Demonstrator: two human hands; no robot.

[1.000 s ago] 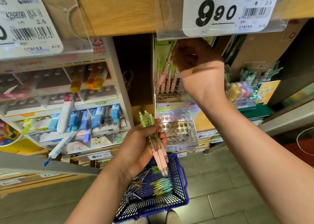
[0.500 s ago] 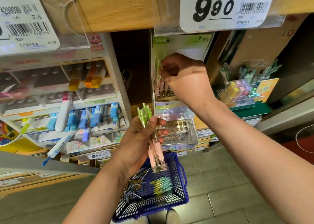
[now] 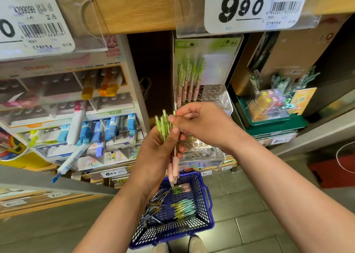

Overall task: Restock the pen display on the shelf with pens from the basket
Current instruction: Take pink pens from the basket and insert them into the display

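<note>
**Head view.** The left hand [image 3: 157, 152] curls round a pen bundle [image 3: 173, 163], green clickers up and pink grips down, presumably so that each pen can be drawn off ready to seat tip-first. About four tops show, but overlap hides the exact count. The right hand [image 3: 205, 127], fingers bent, pinches one clicker at the bundle's 12 o'clock. The pen display [image 3: 216, 97], at 12 o'clock from the hands, holds four upright pens [image 3: 189, 83] in its left holes. One blue basket [image 3: 172, 233] lies at 6 o'clock and holds loose stock.
</note>
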